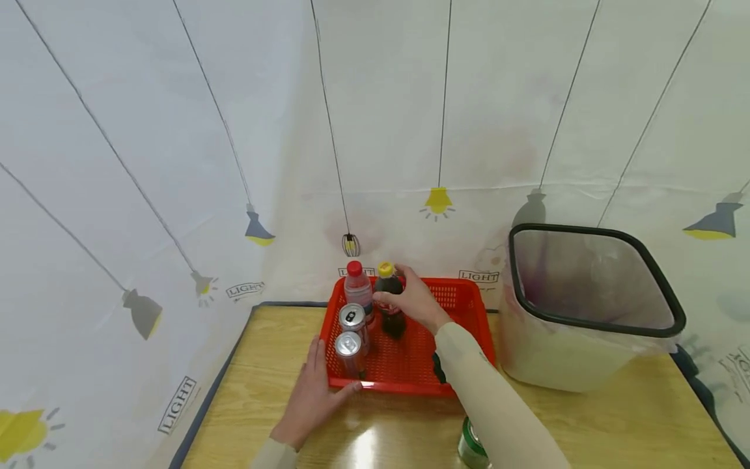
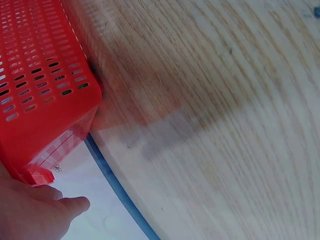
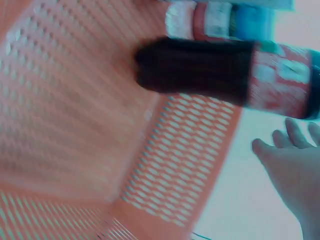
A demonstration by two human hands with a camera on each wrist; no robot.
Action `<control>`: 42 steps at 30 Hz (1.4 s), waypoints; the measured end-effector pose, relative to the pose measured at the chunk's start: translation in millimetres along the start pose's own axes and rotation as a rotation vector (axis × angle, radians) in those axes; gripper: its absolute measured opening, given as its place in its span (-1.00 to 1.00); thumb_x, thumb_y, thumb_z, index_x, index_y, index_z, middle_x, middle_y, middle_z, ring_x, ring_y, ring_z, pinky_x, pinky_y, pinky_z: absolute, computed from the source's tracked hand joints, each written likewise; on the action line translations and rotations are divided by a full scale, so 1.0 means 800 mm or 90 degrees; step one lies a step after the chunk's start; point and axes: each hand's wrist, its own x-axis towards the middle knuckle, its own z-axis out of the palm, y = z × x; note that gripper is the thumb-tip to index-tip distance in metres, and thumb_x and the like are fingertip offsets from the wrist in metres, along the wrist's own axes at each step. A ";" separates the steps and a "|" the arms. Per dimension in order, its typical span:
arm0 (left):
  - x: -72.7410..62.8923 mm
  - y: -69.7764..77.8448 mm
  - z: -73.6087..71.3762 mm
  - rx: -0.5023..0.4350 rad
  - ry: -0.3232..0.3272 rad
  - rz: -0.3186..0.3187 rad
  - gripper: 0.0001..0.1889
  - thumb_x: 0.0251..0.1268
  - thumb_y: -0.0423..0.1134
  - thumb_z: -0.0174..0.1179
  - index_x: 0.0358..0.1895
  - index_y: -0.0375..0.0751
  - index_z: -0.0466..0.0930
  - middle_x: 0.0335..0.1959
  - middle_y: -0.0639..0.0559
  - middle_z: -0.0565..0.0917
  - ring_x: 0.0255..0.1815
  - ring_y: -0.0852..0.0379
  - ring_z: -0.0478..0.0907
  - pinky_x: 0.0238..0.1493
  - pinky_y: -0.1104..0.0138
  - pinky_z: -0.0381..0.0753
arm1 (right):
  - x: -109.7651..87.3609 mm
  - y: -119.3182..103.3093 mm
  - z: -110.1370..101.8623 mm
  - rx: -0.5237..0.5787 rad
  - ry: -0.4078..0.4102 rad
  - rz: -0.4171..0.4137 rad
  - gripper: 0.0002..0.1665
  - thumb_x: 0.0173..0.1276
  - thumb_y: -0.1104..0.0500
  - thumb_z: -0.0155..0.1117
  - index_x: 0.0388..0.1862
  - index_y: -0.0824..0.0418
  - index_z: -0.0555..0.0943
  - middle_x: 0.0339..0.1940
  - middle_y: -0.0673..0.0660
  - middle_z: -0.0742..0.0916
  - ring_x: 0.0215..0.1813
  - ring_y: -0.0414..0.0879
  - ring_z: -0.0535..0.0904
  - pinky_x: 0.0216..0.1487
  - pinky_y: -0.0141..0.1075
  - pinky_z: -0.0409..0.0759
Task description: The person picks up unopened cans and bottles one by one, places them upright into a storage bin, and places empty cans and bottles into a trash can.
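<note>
- Fingers of the left hand (image 1: 313, 394) lie straight along the left side of the red basket (image 1: 410, 389) at lower centre, thumb along the near rim; I take it as steadying, not gripping.
- At the bottom edge, right of centre, I have a green can (image 1: 471, 449) on the wooden table (image 1: 246, 365), partly behind the right sleeve (image 1: 498, 397). A careless backward pull of that forearm could topple it.
- Along the basket's left side, a front can (image 1: 348, 348) and a second can (image 1: 352, 318) stand in line, with a red-capped bottle (image 1: 357, 286) beyond.
- Just right of those is the dark bottle (image 1: 392, 319), inside the basket, the right hand (image 1: 416, 299) around its upper part: fingers spread wide on the far side, thumb across the front. My right wrist feed is blurred, so thumb contact and whether the base touches the floor are fair doubts.
- Uneven fingertip pressure could tip it leftward into its neighbours; a shove on the rim could slide everything.
- Its long axis runs close to upright, yellow cap (image 1: 385, 268) towards the top of the frame and slightly left, base downward.
- Farther right I see a black-rimmed bin (image 1: 562, 345), then the printed wall (image 1: 398, 130).
</note>
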 end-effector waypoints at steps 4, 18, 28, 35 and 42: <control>0.002 -0.011 -0.005 -0.003 0.004 -0.014 0.31 0.16 0.43 0.34 0.65 -0.42 -0.16 0.68 -0.34 -0.10 0.59 -0.43 0.07 0.54 -0.23 0.14 | -0.011 -0.029 -0.011 -0.079 -0.035 -0.012 0.11 0.30 -0.22 0.50 0.64 0.18 0.20 0.55 0.26 0.42 0.46 0.21 0.41 0.42 0.22 0.43; -0.005 -0.024 -0.011 -0.018 0.014 -0.023 0.34 0.12 0.45 0.36 0.64 -0.46 -0.13 0.66 -0.40 -0.08 0.54 -0.53 0.11 0.47 -0.26 0.25 | -0.110 -0.080 -0.032 -0.137 -0.094 -0.148 -0.14 0.45 -0.06 0.40 0.60 0.13 0.31 0.53 0.15 0.49 0.52 0.12 0.39 0.47 0.21 0.36; -0.002 -0.006 0.002 -0.025 0.001 -0.005 0.34 0.15 0.44 0.34 0.65 -0.45 -0.18 0.67 -0.37 -0.12 0.58 -0.48 0.05 0.52 -0.22 0.17 | -0.194 -0.027 -0.088 -0.133 -0.029 -0.181 -0.15 0.43 -0.17 0.39 0.60 0.01 0.35 0.55 0.07 0.47 0.49 0.17 0.42 0.42 0.24 0.41; -0.001 -0.003 0.007 -0.023 -0.002 0.004 0.34 0.15 0.43 0.35 0.65 -0.46 -0.18 0.68 -0.36 -0.14 0.58 -0.48 0.06 0.52 -0.20 0.17 | -0.250 0.010 -0.118 -0.067 -0.025 -0.207 -0.28 0.50 -0.02 0.34 0.57 0.05 0.39 0.54 0.09 0.49 0.47 0.20 0.44 0.43 0.25 0.40; 0.002 0.000 0.011 -0.035 0.005 0.012 0.33 0.14 0.40 0.39 0.64 -0.47 -0.16 0.67 -0.38 -0.12 0.57 -0.48 0.08 0.51 -0.21 0.20 | -0.298 0.040 -0.140 -0.062 0.020 -0.236 -0.32 0.50 0.13 0.36 0.55 -0.01 0.43 0.50 0.08 0.53 0.46 0.06 0.48 0.40 -0.27 0.48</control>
